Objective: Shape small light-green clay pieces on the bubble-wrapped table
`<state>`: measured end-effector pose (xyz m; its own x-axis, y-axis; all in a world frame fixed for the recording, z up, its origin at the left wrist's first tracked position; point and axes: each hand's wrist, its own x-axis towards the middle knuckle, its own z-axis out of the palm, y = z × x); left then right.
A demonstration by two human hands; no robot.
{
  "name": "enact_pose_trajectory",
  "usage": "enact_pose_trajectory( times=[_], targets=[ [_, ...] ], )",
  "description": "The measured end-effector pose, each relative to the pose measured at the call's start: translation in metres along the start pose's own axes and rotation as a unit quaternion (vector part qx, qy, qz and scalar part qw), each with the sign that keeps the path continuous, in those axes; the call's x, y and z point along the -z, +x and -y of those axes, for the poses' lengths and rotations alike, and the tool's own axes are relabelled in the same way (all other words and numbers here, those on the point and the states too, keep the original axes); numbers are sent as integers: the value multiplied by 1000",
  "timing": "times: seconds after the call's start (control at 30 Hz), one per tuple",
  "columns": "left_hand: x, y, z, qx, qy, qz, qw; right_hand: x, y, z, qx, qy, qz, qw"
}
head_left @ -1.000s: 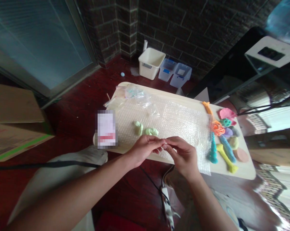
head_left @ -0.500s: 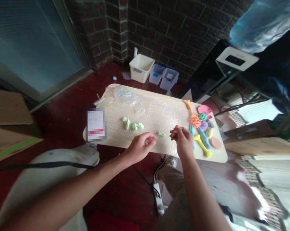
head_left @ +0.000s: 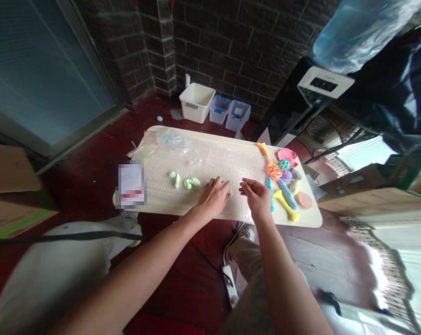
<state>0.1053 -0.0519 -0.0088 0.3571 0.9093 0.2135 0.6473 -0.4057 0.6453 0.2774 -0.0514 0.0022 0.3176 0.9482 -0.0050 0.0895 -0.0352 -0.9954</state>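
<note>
My left hand (head_left: 214,195) is bent down over the bubble wrap, its fingers closed around a small bumpy light green clay piece (head_left: 230,191). Part of that piece is hidden under the fingers. To the right, my right hand (head_left: 255,194) hovers above the wrap with thumb and fingertips drawn together; anything between them is too small to make out. Left of my left hand lie a curved pale green clay lump (head_left: 192,182) and a second pale green lump (head_left: 174,179), both on the bubble wrap (head_left: 154,177).
Coloured clay shapes crowd the table's right end, among them a yellow bone-like piece (head_left: 286,207), an orange tangle (head_left: 274,171) and a pink piece (head_left: 287,157). Clear plastic bags (head_left: 177,142) lie at the back left. A blurred white card (head_left: 131,184) is at the left edge.
My hands were together at the fingertips, then parted, with the bumpy green piece lying between them. My left hand has since come down over it. The view has shifted, moving the table leftward.
</note>
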Motion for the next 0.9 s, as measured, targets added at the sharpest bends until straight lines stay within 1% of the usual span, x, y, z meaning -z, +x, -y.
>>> enact_pose_trajectory(
  times=[0.1, 0.2, 0.4, 0.5, 0.63, 0.73, 0.8, 0.9],
  targets=[
    [-4, 3, 2, -13, 22, 11, 1000, -2, -1, 3, 9, -9, 7, 1000],
    [-2, 6, 6, -27, 25, 20, 999, -6, -2, 6, 21, -22, 4, 1000],
    [7, 4, 8, -50, -20, 41, 998, -15, 0, 3, 34, -61, -4, 998],
    [23, -5, 11, -53, -53, 44, 996, -22, 1, 1, 43, -82, -1, 996],
    [61, -26, 19, -54, -93, 39, 993, -38, 0, -3, 45, -94, 23, 994],
    [86, -41, 28, -34, -182, 23, 983, -51, -1, -7, 50, -93, 40, 994],
    [96, -48, 34, -24, -216, 29, 976, -59, 0, -9, 56, -93, 42, 993],
    [101, -48, 44, 4, -249, 21, 968, -69, 5, -11, 63, -109, 47, 991]
  ],
)
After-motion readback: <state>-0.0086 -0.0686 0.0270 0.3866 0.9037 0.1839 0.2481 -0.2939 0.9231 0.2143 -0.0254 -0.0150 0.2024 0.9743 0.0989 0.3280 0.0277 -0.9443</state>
